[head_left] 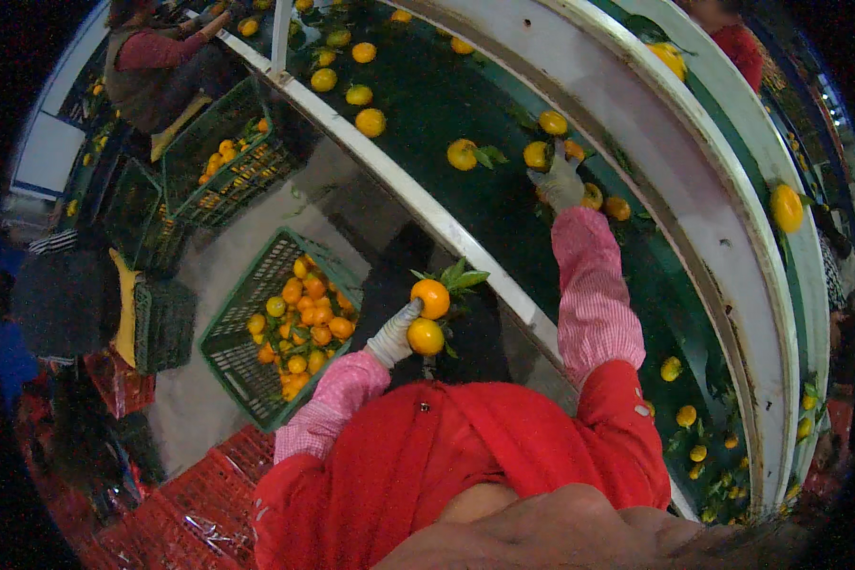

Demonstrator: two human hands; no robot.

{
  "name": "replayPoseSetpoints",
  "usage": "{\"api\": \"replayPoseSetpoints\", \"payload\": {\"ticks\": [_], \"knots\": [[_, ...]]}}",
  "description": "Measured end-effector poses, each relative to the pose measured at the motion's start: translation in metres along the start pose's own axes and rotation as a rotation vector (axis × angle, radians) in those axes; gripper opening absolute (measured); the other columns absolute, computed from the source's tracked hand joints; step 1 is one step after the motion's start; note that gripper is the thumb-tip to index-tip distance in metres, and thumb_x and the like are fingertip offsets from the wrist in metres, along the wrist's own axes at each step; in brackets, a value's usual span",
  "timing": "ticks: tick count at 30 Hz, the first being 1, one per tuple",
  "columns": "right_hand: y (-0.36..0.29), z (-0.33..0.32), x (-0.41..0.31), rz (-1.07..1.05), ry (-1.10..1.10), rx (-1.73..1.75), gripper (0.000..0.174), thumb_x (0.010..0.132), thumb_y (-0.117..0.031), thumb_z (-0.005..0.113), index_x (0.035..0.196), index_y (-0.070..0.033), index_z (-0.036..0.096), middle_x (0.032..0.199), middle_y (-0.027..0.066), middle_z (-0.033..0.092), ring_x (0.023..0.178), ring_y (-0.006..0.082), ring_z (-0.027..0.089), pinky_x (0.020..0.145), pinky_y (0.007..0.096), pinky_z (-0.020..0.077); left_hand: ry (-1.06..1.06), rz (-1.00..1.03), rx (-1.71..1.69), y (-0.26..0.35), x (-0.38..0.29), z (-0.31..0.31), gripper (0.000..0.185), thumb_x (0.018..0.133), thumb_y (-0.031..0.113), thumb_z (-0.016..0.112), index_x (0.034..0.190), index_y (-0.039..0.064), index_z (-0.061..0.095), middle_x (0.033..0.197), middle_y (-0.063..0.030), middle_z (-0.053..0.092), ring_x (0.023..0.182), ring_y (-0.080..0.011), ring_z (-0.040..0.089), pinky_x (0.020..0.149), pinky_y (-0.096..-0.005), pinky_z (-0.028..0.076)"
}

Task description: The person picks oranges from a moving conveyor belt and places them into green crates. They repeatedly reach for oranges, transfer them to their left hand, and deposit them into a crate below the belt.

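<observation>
My left hand point(393, 335), in a pale glove, grips two orange mandarins, an upper one point(430, 298) with green leaves and a lower one point(425, 336). They are above my lap, to the right of a green plastic crate point(231, 356) partly filled with mandarins point(306, 320). Over the dark green conveyor belt point(413, 171), my gloved right hand point(561, 184) reaches into a cluster of mandarins. Its fingers touch or lie against a yellowish mandarin point(536, 154); whether they grip it is hidden. Another mandarin point(553, 122) rests just beyond the fingertips.
A white metal rail point(413, 192) runs between me and the belt. The belt's far side has a tall pale wall point(684, 142). More green crates point(221, 160) stand at left, near a seated person point(153, 64). Red crates point(206, 491) lie at lower left.
</observation>
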State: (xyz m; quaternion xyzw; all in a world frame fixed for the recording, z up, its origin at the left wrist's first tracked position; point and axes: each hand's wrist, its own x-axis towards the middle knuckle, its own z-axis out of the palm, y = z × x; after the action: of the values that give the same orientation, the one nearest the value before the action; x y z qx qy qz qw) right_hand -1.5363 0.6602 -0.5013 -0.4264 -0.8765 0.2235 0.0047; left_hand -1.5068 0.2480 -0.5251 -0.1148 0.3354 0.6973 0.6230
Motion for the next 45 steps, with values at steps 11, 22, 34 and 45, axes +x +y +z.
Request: {"api": "replayPoseSetpoints", "payload": {"ticks": [11,22,34,45], "knots": [[0.101,0.007,-0.026,0.077,-0.427,1.721,0.069,0.085,-0.045,0.071,0.137,-0.008,0.046,0.122,0.0154,0.061,0.110,0.0286,0.061,0.092,0.0393,0.0516,-0.056,0.041,0.011,0.000,-0.011,0.022,0.071,0.079,0.054,0.072,0.130,0.011,0.051,0.112,-0.0094,0.064,0.098,-0.0275,0.065,0.084,-0.0455,0.055],[0.029,-0.206,-0.231,-0.412,0.000,1.527,0.063,0.085,-0.043,0.071,0.133,-0.008,0.051,0.119,0.0074,0.062,0.108,0.0226,0.061,0.095,0.0363,0.0477,-0.335,0.544,0.577,0.101,-0.057,0.192,0.057,0.092,0.045,0.062,0.131,0.007,0.049,0.113,-0.0071,0.061,0.104,-0.0211,0.061,0.090,-0.0339,0.050],[0.153,-0.398,-0.216,-0.248,0.754,-0.461,0.045,0.082,-0.037,0.070,0.118,-0.011,0.062,0.115,0.0177,0.062,0.108,0.0376,0.057,0.091,0.0457,0.0466,-0.231,1.651,2.204,0.189,0.040,0.547,0.087,0.070,0.033,0.083,0.142,0.009,0.043,0.109,-0.0175,0.068,0.104,-0.0299,0.065,0.087,-0.0378,0.050],[0.073,-0.386,-0.225,-0.617,1.050,-0.595,0.029,0.089,-0.015,0.064,0.118,-0.012,0.066,0.112,0.0138,0.066,0.106,0.0326,0.061,0.091,0.0401,0.0483,-0.122,1.583,1.803,0.267,0.074,0.432,0.047,0.084,0.029,0.068,0.126,0.011,0.060,0.135,-0.0169,0.053,0.122,-0.0360,0.052,0.102,-0.0381,0.043]]}}
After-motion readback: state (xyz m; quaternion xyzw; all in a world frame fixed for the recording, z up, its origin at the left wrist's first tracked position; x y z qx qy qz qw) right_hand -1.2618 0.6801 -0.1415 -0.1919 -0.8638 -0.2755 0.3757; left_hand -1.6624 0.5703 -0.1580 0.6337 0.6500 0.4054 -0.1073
